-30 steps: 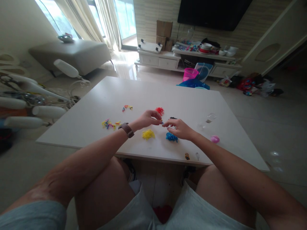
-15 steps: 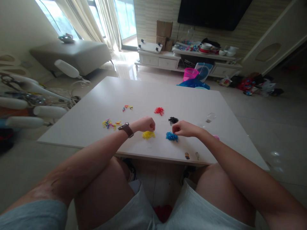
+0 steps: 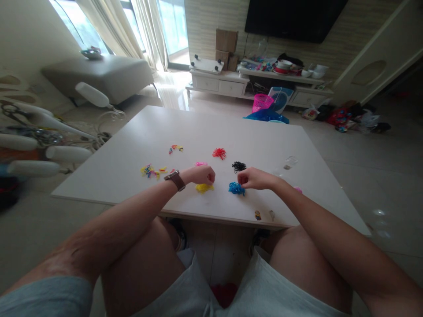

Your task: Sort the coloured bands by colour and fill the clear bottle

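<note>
My left hand (image 3: 203, 174), with a watch (image 3: 175, 178) on its wrist, is closed just above a pile of small yellow pieces (image 3: 204, 188). Whatever its fingers pinch is too small to make out. Behind it a pink pile (image 3: 200, 164) is partly covered by the hand. My right hand (image 3: 251, 178) is closed at the upper right of a blue pile (image 3: 236, 188), its fingertips at the pieces. A black pile (image 3: 238, 166) lies just beyond that hand, and a red pile (image 3: 219, 152) farther back.
Mixed coloured pieces (image 3: 150, 171) and a small group (image 3: 176, 149) lie on the white table (image 3: 264, 141) at the left. A minion figure (image 3: 257, 215) and a small pale item (image 3: 272, 215) are near the front edge. A clear container (image 3: 291, 163) stands at the right.
My left hand has shifted slightly down and right, uncovering part of the pink pile behind it. My right hand has barely moved.
</note>
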Demonstrator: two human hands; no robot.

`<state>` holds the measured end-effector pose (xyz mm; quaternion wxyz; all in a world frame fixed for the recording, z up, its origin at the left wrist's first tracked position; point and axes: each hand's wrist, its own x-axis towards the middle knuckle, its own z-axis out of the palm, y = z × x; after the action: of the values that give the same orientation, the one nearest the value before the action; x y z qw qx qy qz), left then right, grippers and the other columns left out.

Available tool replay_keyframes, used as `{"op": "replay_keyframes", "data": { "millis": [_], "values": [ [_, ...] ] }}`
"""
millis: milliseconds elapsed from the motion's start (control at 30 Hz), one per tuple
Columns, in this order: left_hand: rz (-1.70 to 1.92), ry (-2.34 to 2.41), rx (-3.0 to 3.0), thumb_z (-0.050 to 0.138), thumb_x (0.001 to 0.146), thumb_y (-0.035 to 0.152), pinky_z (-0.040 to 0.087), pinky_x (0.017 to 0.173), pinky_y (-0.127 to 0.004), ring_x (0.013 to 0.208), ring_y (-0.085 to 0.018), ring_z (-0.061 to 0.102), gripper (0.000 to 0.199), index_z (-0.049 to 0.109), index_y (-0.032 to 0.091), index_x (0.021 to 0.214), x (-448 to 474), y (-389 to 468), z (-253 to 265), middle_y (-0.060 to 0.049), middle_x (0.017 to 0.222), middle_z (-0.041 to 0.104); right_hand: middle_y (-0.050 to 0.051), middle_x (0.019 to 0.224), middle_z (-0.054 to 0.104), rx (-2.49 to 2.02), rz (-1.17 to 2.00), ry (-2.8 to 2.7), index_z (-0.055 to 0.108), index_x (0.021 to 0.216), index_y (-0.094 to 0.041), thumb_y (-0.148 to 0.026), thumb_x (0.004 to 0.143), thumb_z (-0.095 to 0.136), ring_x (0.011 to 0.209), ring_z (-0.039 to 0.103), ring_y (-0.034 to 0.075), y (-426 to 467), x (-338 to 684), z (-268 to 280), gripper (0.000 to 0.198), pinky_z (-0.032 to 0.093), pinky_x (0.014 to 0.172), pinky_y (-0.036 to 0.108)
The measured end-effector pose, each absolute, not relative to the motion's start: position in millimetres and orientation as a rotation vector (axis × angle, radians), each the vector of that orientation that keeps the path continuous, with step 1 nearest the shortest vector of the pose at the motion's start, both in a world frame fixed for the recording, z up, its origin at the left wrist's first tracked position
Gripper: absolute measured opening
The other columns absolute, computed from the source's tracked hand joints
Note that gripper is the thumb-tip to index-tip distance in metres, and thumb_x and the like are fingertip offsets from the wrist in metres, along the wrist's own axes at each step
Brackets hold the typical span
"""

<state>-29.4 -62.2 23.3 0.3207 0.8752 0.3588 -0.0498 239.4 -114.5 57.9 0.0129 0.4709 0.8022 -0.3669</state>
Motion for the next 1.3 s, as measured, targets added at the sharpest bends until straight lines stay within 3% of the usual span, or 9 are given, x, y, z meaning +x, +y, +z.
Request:
{"op": "replay_keyframes", "data": {
  "millis": [333,700,900,1300],
  "values": [
    [0.068,1.063,2.218,0.065,0.075,0.036,0.047,0.067,-0.024,0.078,-0.017,0.065,0.028,0.076,0.017,0.093,-61.8,-40.4,33.7,-0.006,0.09,0.074,0.0,0.07,0.066,1.488,-1.114,2.504,0.066,0.076,-0.018,-0.014,0.067,0.062,0.065,0.057,0.013,-113.9,241.9,53.3,0.011,0.04,0.057,0.023],
    [0.546,1.668,1.788,0.07,0.067,0.033,0.044,0.057,-0.024,0.064,-0.016,0.062,0.024,0.074,0.016,0.082,-150.1,-20.4,66.8,-0.005,0.07,0.069,0.0,0.069,0.067,1.5,-1.061,2.497,0.071,0.074,-0.017,-0.014,0.067,0.062,0.063,0.057,0.013,-113.2,243.3,54.2,0.012,0.039,0.057,0.023],
    [0.424,1.755,1.653,0.074,0.058,0.033,0.043,0.054,-0.023,0.061,-0.015,0.059,0.024,0.076,0.016,0.075,-176.2,-23.5,45.0,-0.003,0.062,0.067,0.001,0.072,0.069,1.505,-0.98,2.489,0.072,0.075,-0.017,-0.012,0.068,0.063,0.064,0.058,0.013,-115.3,237.4,59.4,0.012,0.04,0.058,0.023],
    [0.059,1.9,1.707,0.08,0.044,0.026,0.047,0.063,-0.025,0.076,-0.022,0.065,0.025,0.076,0.021,0.069,-201.3,-9.3,23.0,-0.004,0.073,0.073,0.004,0.086,0.073,1.54,-1.001,2.509,0.074,0.093,-0.018,-0.025,0.074,0.068,0.068,0.06,0.013,-110.3,244.4,52.8,0.021,0.041,0.06,0.023]
  ]
}}
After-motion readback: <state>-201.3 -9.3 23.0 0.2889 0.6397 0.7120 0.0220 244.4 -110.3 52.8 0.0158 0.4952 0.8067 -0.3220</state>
